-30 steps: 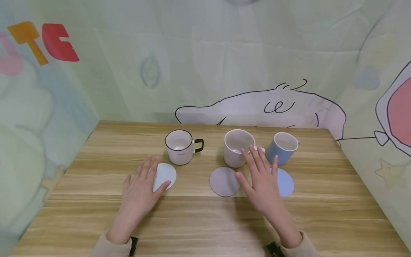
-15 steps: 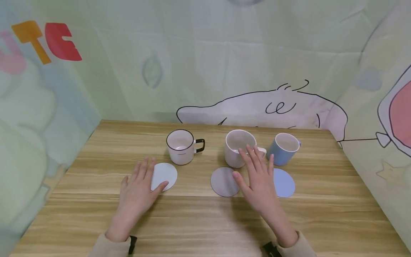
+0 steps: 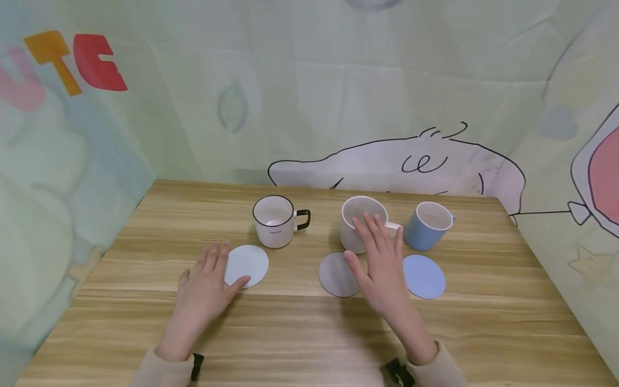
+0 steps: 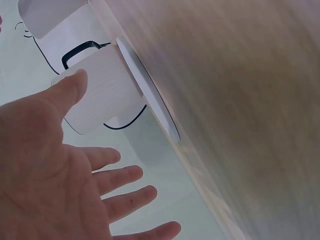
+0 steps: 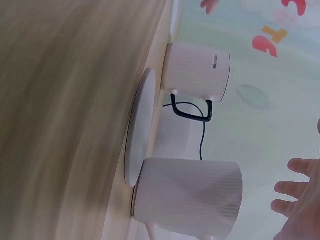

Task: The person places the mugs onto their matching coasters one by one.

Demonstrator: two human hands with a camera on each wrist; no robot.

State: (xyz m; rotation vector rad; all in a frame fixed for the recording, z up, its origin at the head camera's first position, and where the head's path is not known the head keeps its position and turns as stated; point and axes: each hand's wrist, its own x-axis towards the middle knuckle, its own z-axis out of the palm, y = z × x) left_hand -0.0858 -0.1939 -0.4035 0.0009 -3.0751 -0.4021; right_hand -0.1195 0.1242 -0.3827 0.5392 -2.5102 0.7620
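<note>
My left hand (image 3: 205, 290) hovers with spread, straight fingers beside a pale round coaster (image 3: 247, 263), its thumb over the coaster's near edge. Behind that coaster stands a white mug (image 3: 274, 234) with a black rim and black handle. Between a grey coaster (image 3: 335, 274) and a blue coaster (image 3: 425, 277), my right hand (image 3: 384, 279) hangs in the air, fingers extended, holding nothing. Its fingers partly hide a plain white mug (image 3: 349, 231). A light blue mug (image 3: 424, 232) stands behind the blue coaster. The right wrist view shows a gap between the fingers and the plain white mug (image 5: 190, 195).
All mugs and coasters rest on a wood-grain table (image 3: 300, 333). A printed cloth backdrop (image 3: 309, 97) with cartoon drawings rises behind the table and along both sides.
My right hand has drifted left, uncovering more of the blue coaster. My left hand has shifted slightly left off the pale coaster. The mugs and coasters keep their places; the head view has turned slightly.
</note>
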